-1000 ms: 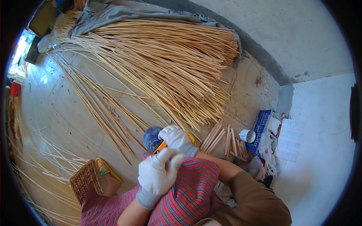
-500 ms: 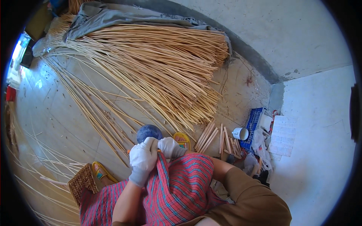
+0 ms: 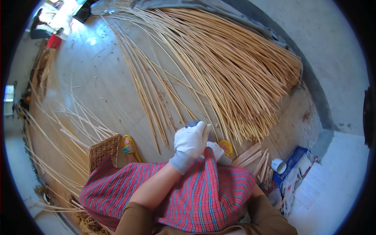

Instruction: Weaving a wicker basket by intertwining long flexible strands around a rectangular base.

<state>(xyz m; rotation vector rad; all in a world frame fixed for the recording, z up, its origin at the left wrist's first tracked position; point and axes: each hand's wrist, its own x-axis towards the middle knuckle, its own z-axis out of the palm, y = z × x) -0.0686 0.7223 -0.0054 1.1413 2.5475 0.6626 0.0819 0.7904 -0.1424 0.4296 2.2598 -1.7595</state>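
Note:
My left hand (image 3: pixel 191 140), in a white glove with a grey cuff, is closed in a fist above my lap. What it grips is hidden. My right hand (image 3: pixel 217 152), also gloved, is just beside it to the right, its fingers hidden behind the left hand and a fold of cloth. A dark blue-grey rounded thing (image 3: pixel 192 123) peeks out beyond the left fist; whether either hand touches it I cannot tell. Red striped cloth (image 3: pixel 188 196) covers my lap, with a raised fold reaching up to the hands.
A big pile of long tan rods (image 3: pixel 235 74) spreads beyond my hands, with loose rods (image 3: pixel 145 90) to its left. Short sticks (image 3: pixel 262 162), a white mug (image 3: pixel 279 166) and a blue crate (image 3: pixel 293 160) lie right. A brown woven piece (image 3: pixel 103 150) is left, near a yellow slipper (image 3: pixel 131 147).
The whole view has swung, so the rod pile, crate and my hands now appear farther right. My hands stay together over the lap, and the rounded thing is now more covered by the left hand.

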